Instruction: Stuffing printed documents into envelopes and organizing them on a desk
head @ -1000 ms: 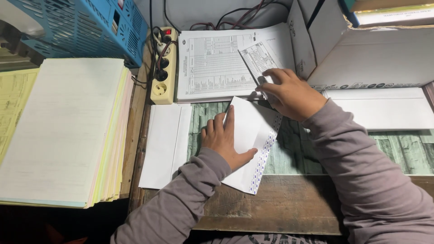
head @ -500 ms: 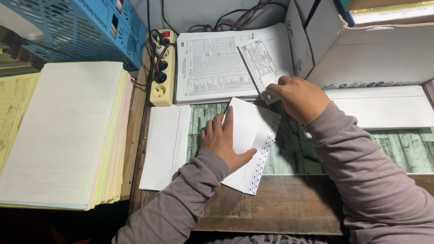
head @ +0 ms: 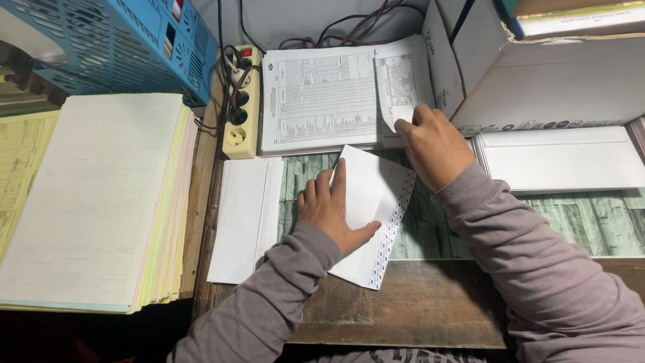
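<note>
My left hand lies flat, fingers spread, pressing down the white envelope on the desk, its patterned inner edge showing. My right hand, just beyond the envelope, pinches the lower corner of a narrow printed slip that curls up off the stack of printed forms. The slip is not yet in the envelope, so filling and closing look undone. Left of the envelope lies another white envelope, then a power strip and a tall pile of paper; to its right, a stack of blank envelopes.
</note>
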